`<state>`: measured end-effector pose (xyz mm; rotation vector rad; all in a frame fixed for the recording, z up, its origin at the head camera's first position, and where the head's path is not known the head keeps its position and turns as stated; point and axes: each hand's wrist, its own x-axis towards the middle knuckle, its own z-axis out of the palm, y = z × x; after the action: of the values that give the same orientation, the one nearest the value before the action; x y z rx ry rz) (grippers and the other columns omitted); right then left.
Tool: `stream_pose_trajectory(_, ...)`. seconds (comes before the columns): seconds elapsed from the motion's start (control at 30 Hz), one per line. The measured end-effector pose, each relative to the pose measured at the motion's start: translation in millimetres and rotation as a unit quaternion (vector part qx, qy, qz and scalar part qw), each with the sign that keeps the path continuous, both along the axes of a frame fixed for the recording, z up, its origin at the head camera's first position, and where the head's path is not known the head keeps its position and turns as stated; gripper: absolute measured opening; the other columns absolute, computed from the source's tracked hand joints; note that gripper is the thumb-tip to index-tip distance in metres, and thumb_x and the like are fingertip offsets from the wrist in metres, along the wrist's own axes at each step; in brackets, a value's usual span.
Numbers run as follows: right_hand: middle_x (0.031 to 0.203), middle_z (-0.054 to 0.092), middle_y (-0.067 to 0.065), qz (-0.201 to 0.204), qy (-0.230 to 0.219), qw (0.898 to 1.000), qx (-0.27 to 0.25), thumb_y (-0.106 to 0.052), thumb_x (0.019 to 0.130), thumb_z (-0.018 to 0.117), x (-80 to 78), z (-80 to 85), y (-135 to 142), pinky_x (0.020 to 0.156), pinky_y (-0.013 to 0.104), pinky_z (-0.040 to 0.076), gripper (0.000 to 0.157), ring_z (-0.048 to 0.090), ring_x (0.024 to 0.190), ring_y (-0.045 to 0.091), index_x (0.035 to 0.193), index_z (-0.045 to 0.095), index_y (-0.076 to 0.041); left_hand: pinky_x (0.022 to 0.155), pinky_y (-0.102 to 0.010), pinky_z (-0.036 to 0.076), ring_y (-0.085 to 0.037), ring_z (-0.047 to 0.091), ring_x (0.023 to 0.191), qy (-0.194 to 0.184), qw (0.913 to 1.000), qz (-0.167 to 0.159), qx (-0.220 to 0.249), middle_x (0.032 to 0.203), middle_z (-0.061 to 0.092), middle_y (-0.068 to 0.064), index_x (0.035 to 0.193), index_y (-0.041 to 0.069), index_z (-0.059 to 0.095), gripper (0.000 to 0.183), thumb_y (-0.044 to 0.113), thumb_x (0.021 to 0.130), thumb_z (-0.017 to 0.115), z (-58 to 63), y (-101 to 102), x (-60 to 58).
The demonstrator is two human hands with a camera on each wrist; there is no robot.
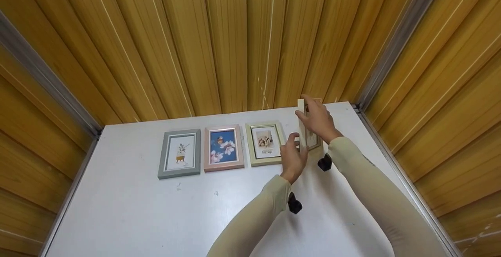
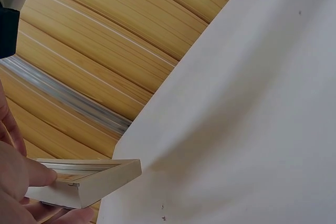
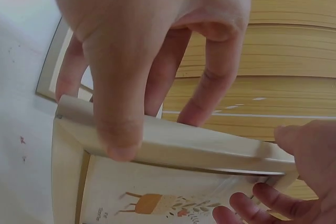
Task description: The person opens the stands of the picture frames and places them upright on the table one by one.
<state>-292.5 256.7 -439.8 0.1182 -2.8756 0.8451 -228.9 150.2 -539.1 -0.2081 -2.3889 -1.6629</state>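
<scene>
A cream picture frame (image 1: 301, 125) is held nearly edge-on near the board's far right side. My right hand (image 1: 318, 120) grips its upper part, with the thumb (image 3: 119, 135) on the front border and the other fingers behind. Lower down, my left hand (image 1: 293, 156) pinches the same frame. The left thumb (image 2: 42, 174) lies over the border, with fingers below. In the right wrist view, its print (image 3: 152, 203) shows an orange pot with a plant. Just left of my hands, a pale green frame (image 1: 248, 147) lies face up on the white board (image 1: 129, 210).
Left of the pale green frame lie a pink frame (image 1: 224, 168) with a blossom picture and a grey-green frame (image 1: 163, 155), in a row. Yellow wood-look panels (image 1: 227, 45) rise behind and at both sides. Metal rails (image 1: 385, 155) run along the board's sides.
</scene>
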Motion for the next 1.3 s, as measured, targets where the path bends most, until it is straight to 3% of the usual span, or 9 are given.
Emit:
stream_pose_trajectory(0.4, 0.147, 0.052, 0.024, -0.004, 0.01, 0.999, -0.039, -0.02, 0.102, 0.064, -8.7, -7.9, -7.4, 0.107, 0.059, 0.045, 0.06, 0.052, 0.133, 0.043, 0.155, 0.04, -0.004, 0.066, -0.024, 0.057, -0.011, 0.073, 0.081, -0.022, 0.9996, 0.003, 0.017, 0.102, 0.078, -0.011, 0.124, 0.008, 0.065, 0.037, 0.003, 0.089, 0.076, 1.2, -1.2, -0.3)
stream_pose_trajectory(0.67, 0.122, 0.062, 0.024, 0.015, 0.028, 0.998, -0.052, -0.014, 0.101, 0.063, -9.4, -1.0, -0.5, 0.088, 0.053, 0.054, 0.054, 0.064, 0.105, 0.037, 0.152, 0.045, -0.005, 0.064, -0.019, 0.056, -0.01, 0.074, 0.08, -0.006, 0.9994, 0.001, 0.033, 0.102, 0.078, -0.012, 0.125, 0.006, 0.069, 0.04, 0.003, 0.087, 0.08, 4.6, 0.7, -0.9)
stream_pose_trajectory(0.8, 0.113, 0.066, 0.023, 0.025, 0.026, 0.997, -0.068, -0.014, 0.102, 0.062, -8.9, 5.0, 5.2, 0.081, 0.05, 0.054, 0.052, 0.063, 0.099, 0.035, 0.15, 0.046, -0.008, 0.06, -0.016, 0.054, -0.007, 0.073, 0.077, 0.001, 0.9986, -0.007, 0.053, 0.1, 0.078, -0.01, 0.125, 0.007, 0.072, 0.04, 0.006, 0.086, 0.082, 7.6, 3.7, -0.9)
stream_pose_trajectory(1.0, 0.109, 0.065, 0.021, 0.042, 0.014, 0.993, -0.107, -0.012, 0.103, 0.06, -7.4, 8.0, 15.9, 0.076, 0.044, 0.055, 0.051, 0.063, 0.097, 0.032, 0.152, 0.045, -0.009, 0.058, -0.014, 0.052, -0.009, 0.073, 0.073, 0.01, 0.9987, -0.009, 0.05, 0.1, 0.076, -0.006, 0.127, 0.009, 0.072, 0.044, 0.006, 0.084, 0.084, 9.8, 8.4, 0.9)
stream_pose_trajectory(1.3, 0.117, 0.06, 0.024, 0.054, -0.018, 0.99, -0.128, -0.009, 0.105, 0.055, -7.0, 4.4, 28.6, 0.079, 0.046, 0.054, 0.051, 0.061, 0.101, 0.035, 0.155, 0.04, -0.011, 0.07, -0.019, 0.056, -0.016, 0.072, 0.087, 0.021, 0.9993, -0.002, 0.031, 0.107, 0.073, -0.007, 0.128, 0.009, 0.072, 0.043, 0.001, 0.086, 0.081, 3.0, 16.1, 8.0)
